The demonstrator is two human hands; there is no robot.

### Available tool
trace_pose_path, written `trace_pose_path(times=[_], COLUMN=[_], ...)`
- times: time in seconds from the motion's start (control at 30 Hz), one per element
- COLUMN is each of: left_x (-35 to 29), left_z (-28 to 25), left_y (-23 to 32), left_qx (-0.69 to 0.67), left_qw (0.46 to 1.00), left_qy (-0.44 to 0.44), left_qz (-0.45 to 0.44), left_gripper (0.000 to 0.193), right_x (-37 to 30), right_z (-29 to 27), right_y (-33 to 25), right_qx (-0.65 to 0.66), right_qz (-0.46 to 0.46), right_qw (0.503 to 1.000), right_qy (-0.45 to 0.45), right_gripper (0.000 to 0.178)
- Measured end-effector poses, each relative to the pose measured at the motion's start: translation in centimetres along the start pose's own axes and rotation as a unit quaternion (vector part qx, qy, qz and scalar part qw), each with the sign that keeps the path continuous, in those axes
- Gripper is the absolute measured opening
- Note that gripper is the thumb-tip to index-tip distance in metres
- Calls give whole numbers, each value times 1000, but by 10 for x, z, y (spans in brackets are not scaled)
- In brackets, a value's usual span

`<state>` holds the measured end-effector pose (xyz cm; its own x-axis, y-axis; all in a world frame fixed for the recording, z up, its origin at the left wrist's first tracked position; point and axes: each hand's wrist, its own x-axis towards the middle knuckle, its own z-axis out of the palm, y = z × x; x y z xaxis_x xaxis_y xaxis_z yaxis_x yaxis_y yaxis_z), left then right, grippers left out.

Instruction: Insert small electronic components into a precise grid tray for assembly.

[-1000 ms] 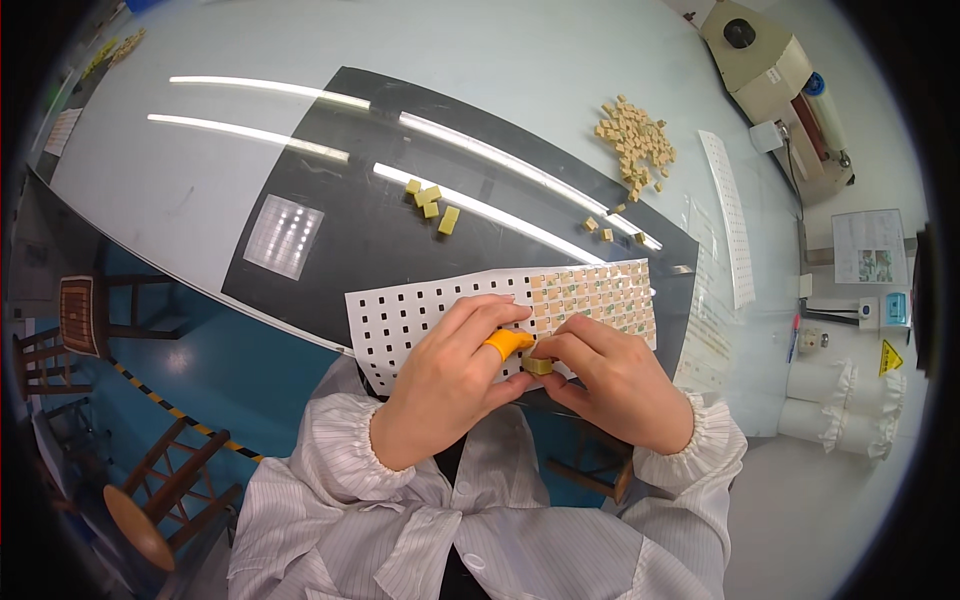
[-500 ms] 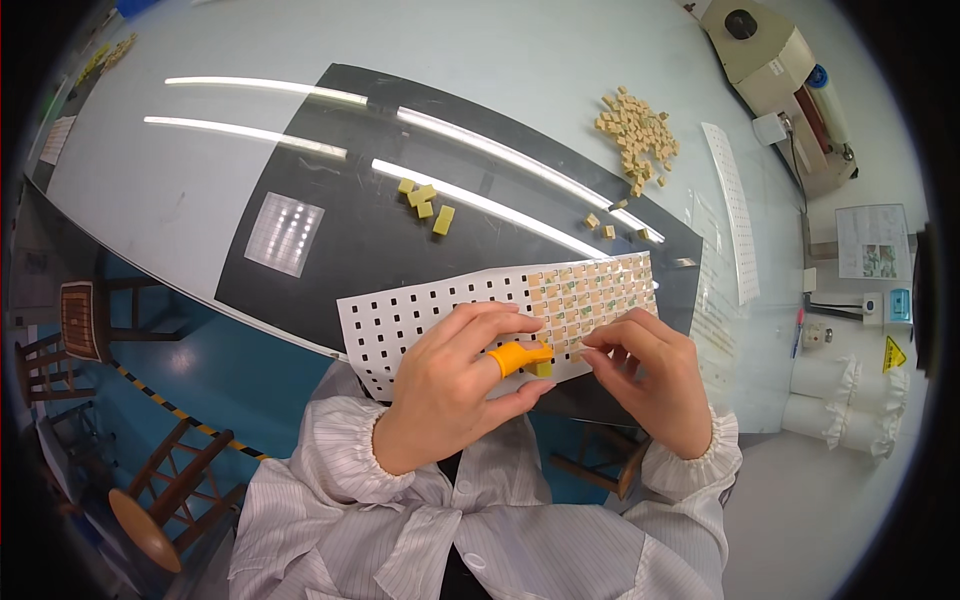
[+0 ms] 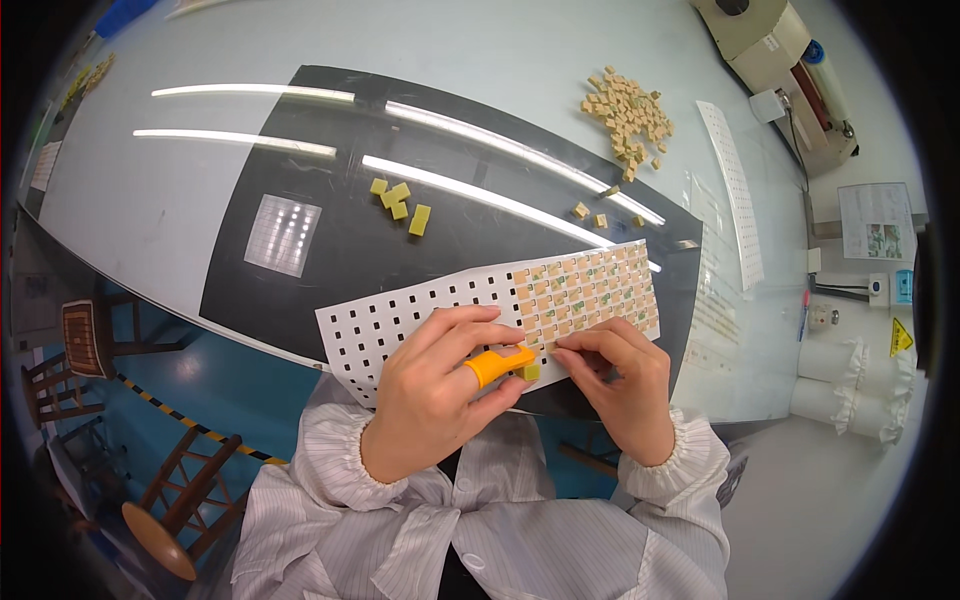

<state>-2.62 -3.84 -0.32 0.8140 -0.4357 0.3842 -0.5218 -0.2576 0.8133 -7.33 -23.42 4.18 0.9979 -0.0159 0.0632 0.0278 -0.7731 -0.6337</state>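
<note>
A white sheet with rows of square black holes (image 3: 385,325) lies across the dark mat. Its right part is covered with rows of tan pieces (image 3: 590,285), some marked green. Over the sheet's near edge, my left hand (image 3: 430,390) wears an orange finger cover (image 3: 498,366) and pinches a small yellow-green block (image 3: 530,372) between the covered finger and thumb. My right hand (image 3: 625,385) is closed in a pinch at the lower edge of the tan rows, close to the left fingertips. Whatever sits between its fingertips is too small to make out.
Several yellow-green blocks (image 3: 398,200) lie on the dark mat (image 3: 330,130), with a few tan ones (image 3: 600,220) farther right. Beyond the mat is a heap of tan blocks (image 3: 630,115). Another holed strip (image 3: 730,190) and a beige machine (image 3: 765,50) stand at the right.
My right hand has moved left, its fingertips now pinched together on the sheet near my left hand. The left hand still holds the block. The whole view has shifted slightly.
</note>
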Motion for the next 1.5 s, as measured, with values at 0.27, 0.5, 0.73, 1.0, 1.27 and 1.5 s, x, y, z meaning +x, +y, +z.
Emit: trace_pose_path(times=[0.27,0.5,0.73,1.0,1.27,1.5], left_x=[1,2,4,3,3,3], left_z=[-1,-3,-3,-3,-4,-4], left_y=[1,2,2,2,2,2], left_qx=[2,3,20,17,21,21], left_qw=[1000,1000,1000,1000,1000,1000], left_qy=[-5,-15,-9,-9,-12,-12], left_qz=[-8,-16,-1,-6,-5,-3], left_gripper=[27,27,23,22,23,23], right_x=[9,39,50,49,49,47], right_z=[-8,-30,-22,-20,-20,-19], right_y=[-1,-2,0,3,1,0], right_qx=[63,393,419,429,424,418], right_qz=[92,276,289,285,294,297], right_qw=[993,838,793,788,789,793], right_qy=[-44,-259,-334,-338,-335,-329], right_gripper=[11,11,14,14,13,14])
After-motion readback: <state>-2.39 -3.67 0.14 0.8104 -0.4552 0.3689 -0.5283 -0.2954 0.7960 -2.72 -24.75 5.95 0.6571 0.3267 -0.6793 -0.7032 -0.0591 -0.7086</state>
